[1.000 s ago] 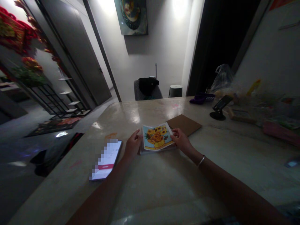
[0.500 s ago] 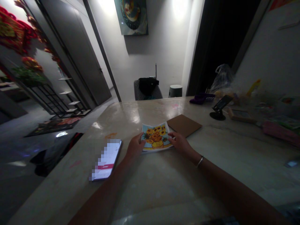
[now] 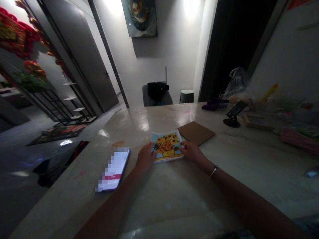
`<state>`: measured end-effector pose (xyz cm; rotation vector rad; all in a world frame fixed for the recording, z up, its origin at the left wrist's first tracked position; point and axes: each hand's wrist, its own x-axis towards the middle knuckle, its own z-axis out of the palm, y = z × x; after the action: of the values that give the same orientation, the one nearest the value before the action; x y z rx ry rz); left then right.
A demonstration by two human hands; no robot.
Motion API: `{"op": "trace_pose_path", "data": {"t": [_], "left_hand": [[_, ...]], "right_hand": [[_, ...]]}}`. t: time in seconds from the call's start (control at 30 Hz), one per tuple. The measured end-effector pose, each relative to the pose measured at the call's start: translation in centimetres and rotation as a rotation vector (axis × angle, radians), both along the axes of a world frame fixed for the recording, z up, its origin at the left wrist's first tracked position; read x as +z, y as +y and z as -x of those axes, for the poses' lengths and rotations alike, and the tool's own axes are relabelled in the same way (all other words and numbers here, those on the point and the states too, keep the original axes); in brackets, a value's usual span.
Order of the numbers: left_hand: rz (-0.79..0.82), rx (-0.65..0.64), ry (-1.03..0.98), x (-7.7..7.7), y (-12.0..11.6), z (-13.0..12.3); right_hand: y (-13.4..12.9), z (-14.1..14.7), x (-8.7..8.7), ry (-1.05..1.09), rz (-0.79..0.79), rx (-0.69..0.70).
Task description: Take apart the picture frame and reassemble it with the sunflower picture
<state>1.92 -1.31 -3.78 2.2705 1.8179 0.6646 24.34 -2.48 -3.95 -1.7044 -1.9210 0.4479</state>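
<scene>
A sunflower picture (image 3: pixel 166 145), printed on a white-bordered sheet, lies low over the table between my hands. My left hand (image 3: pixel 146 156) grips its left edge, thumb on the front and fingers along the side. On the opposite edge, my right hand (image 3: pixel 191 152) pinches the sheet between thumb and fingers; a silver bangle is on that wrist. White edges below the picture suggest another layer, but I cannot tell. Just behind and right of it rests a brown square board (image 3: pixel 196 132). Left of my left hand lies a phone (image 3: pixel 116 171) with its screen lit.
The pale stone table (image 3: pixel 159 205) spreads around my hands. At its right stand a black phone stand (image 3: pixel 233 117), a purple item (image 3: pixel 213 103), a wooden frame (image 3: pixel 256 122) and a clear plastic bag (image 3: pixel 238 83). A chair (image 3: pixel 147 96) stands beyond the far edge.
The picture has flattened slightly, its curved edges lying lower than before. My left hand's fingers have shifted a little on the left edge. My right hand keeps its pinch.
</scene>
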Motion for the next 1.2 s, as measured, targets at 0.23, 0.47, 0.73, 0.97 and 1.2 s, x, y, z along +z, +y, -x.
{"op": "trace_pose_path", "data": {"t": [0.23, 0.47, 0.73, 0.97, 1.2], "left_hand": [[-0.01, -0.027, 0.092, -0.1, -0.1, 0.1], [0.034, -0.033, 0.129, 0.3, -0.4, 0.2], [0.058, -0.041, 0.158, 0.7, -0.4, 0.2], [0.043, -0.074, 0.185, 0.8, 0.0, 0.8], [0.022, -0.072, 0.137, 0.6, 0.1, 1.0]], "right_hand": [[-0.2, 0.0, 0.2, -0.069, 0.021, 0.003], [-0.4, -0.3, 0.2, -0.151, 0.022, -0.008], [-0.5, -0.7, 0.5, -0.188, 0.045, -0.023], [-0.5, -0.6, 0.7, -0.203, 0.01, -0.023], [-0.3, -0.6, 0.4, -0.182, -0.056, 0.009]]}}
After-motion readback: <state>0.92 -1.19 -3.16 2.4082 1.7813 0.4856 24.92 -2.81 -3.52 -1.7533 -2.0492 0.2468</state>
